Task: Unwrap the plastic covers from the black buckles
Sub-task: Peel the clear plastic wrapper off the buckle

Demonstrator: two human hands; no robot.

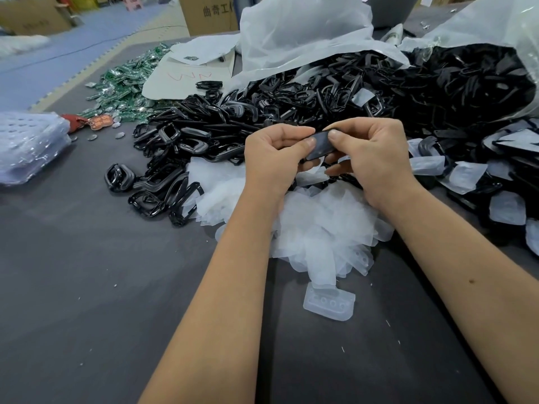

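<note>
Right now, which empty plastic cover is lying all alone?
The clear cover with round dimples, lying on the gray table nearest the camera, apart from the white heap.

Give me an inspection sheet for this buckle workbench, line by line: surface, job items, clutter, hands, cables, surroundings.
Surface: dark grey table, small white flecks.
Job's things: wrapped buckle held between both hands; bare buckle pile behind; still-wrapped buckles at right; removed plastic covers heaped under the hands.
Clutter: green tags, clear packets, white bag.
Hands: left hand and right hand both pinch the buckle.
Cables: nothing seen.
Surroundings: cardboard boxes, blue floor.
</note>
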